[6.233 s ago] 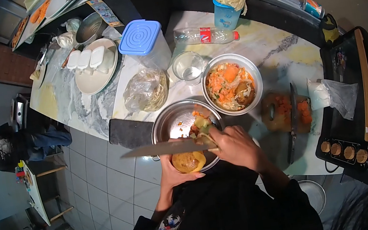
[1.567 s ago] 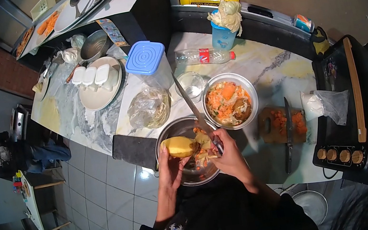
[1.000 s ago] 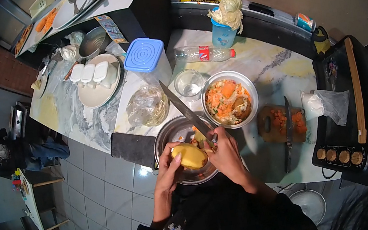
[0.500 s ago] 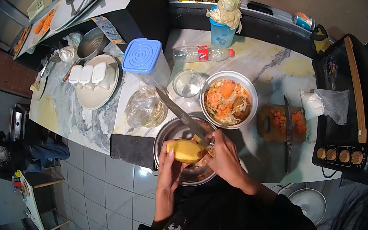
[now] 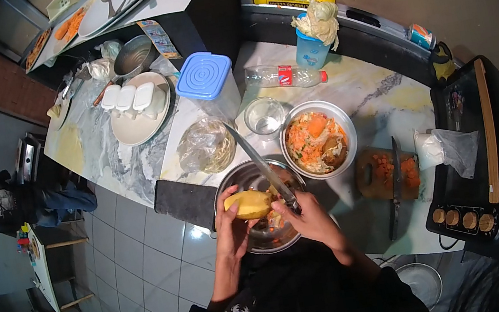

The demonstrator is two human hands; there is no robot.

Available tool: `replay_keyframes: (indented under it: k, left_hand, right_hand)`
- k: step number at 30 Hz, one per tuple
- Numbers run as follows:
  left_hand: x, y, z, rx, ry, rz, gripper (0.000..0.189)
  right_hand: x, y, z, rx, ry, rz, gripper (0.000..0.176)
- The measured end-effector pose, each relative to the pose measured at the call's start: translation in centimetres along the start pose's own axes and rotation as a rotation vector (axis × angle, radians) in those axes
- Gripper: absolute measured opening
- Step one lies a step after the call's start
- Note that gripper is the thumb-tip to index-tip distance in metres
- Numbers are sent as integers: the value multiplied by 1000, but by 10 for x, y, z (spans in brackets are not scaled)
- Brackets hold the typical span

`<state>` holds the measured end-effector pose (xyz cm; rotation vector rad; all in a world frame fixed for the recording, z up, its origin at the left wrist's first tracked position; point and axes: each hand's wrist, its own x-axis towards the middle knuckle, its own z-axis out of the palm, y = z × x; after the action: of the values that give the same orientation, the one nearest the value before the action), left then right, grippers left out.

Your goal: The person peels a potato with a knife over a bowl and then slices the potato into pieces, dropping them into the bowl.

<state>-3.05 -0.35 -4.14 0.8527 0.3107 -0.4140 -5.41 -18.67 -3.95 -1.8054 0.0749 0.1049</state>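
A partly peeled yellow potato (image 5: 248,204) is gripped by my left hand (image 5: 229,228) above a steel bowl (image 5: 270,242). My right hand (image 5: 309,217) is closed round the handle of a long knife (image 5: 258,162), whose blade points up and away from me. The right thumb reaches close to the potato's right end. Peelings and orange bits lie inside the steel bowl, partly hidden by my hands. Just beyond, to the right, stands a white bowl (image 5: 349,122) of shredded carrot and other vegetables with a brown piece in it.
Right of the bowls, a second knife (image 5: 395,188) lies across a cutting board (image 5: 369,192) with diced carrot. A toaster oven (image 5: 463,187) stands at the right edge. Behind are a glass (image 5: 264,117), a plastic bag (image 5: 205,146), a blue-lidded container (image 5: 204,78) and a bottle (image 5: 286,76). A person (image 5: 22,202) is far left.
The knife has swung slightly away from the potato, and my right hand has shifted a little right. The potato has turned in my left hand. The whole view has shifted slightly.
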Motion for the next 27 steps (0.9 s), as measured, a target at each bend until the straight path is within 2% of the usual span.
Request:
replay_keyframes:
  k: [4,7,9,10,14,16,18,22,24,25,27]
  left_hand:
    - [1,-5,-3,67,2,-17,39]
    - [-2,-2,1,123,37,-56,37]
    - [-2,2,2,148,75,-77,36]
    - [-1,3,-1,205,39,-68,35]
    - [2,2,-11,438,-34,-35,31]
    - [-2,1,-3,417,-36,-53,31]
    - [-9,9,12,458,-57,-64,30]
    - [-8,5,4,490,-118,-123,30]
    - [-12,11,11,754,-186,-92,33]
    - [-9,11,7,753,-185,-91,33]
    - [-4,13,-1,836,-261,62,36]
  right_hand:
    - [4,12,10,121,-5,11,27]
    - [6,22,13,187,-5,-74,25]
    - [5,7,6,506,-90,259,27]
    - [6,0,5,581,-99,347,30]
    - [7,2,2,673,-55,391,22]
    - [8,5,1,763,-74,400,22]
    - [8,-3,2,732,-52,394,22]
    - [10,-4,2,672,-50,398,18]
    - [10,-3,-1,705,-72,428,18]
    - [10,-2,-2,738,-93,457,18]
    - [7,-2,-5,741,-101,452,18]
